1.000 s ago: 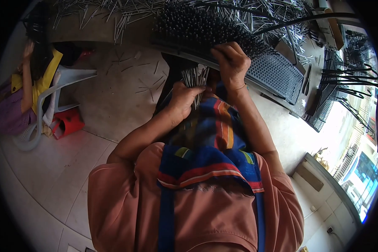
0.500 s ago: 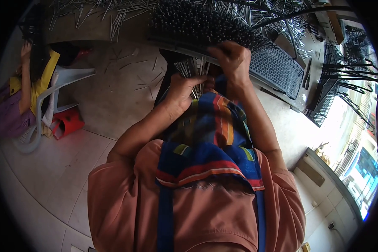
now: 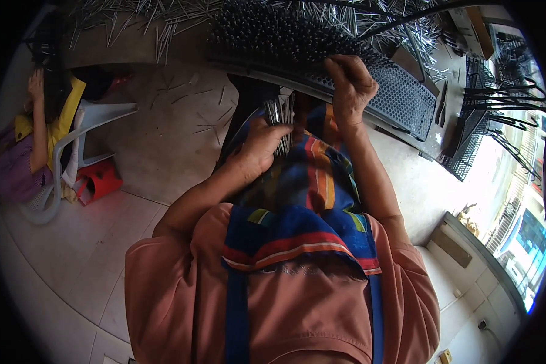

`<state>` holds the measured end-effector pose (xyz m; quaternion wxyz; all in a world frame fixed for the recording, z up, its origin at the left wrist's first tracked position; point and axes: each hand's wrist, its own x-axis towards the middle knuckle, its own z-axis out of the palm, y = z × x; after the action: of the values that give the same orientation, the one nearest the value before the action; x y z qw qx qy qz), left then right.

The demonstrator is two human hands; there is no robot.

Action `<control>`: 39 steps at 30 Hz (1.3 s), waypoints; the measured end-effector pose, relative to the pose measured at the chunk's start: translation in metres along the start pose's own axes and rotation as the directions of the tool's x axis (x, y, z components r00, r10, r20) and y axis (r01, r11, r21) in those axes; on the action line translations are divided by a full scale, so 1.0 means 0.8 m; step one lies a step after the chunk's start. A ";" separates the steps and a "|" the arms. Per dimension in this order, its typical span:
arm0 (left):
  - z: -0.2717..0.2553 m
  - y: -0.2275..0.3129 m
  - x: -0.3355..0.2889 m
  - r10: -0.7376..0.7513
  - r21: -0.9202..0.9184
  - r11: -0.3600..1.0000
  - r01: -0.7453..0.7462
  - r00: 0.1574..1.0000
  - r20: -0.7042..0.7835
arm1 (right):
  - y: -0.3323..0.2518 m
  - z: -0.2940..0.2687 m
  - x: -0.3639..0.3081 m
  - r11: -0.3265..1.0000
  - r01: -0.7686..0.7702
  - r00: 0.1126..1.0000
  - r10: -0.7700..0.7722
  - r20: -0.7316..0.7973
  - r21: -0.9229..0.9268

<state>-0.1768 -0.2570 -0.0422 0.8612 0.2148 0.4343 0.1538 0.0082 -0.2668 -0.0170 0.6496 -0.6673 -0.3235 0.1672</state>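
My left hand (image 3: 262, 144) is closed round a bundle of thin metal rods (image 3: 287, 109), held upright above my lap. Thumb and fingers of my right hand (image 3: 353, 90) are pinched together at the near edge of a perforated board (image 3: 400, 100). Whatever lies between those fingertips is too small to make out. Dark-tipped rods (image 3: 267, 36) stand packed in the holes over the board's left and middle part. Toward the right end, the holes show bare.
Loose metal rods (image 3: 164, 24) lie heaped on the table behind the board. Black hooked wire racks (image 3: 503, 97) stand at the right. Another person's arm (image 3: 37, 115) shows at the left, beside a grey plastic chair (image 3: 103, 115) and a red container (image 3: 100, 181). Stray rods (image 3: 209, 124) litter the floor.
My right hand has shifted right along the board's near edge. My left hand has drawn slightly back toward me, and the rod bundle, fanned out before, is now gathered more tightly.
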 end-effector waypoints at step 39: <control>0.025 0.024 0.018 0.005 0.023 1.000 -0.010 0.979 0.205 | 0.018 -0.037 -0.043 0.830 -0.549 0.747 0.541 0.388 -0.099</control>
<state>-0.1536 -0.2386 -0.0320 0.8982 0.2413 0.3441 0.1289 0.0047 -0.3105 -0.0346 0.4995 -0.6768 -0.2384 0.4854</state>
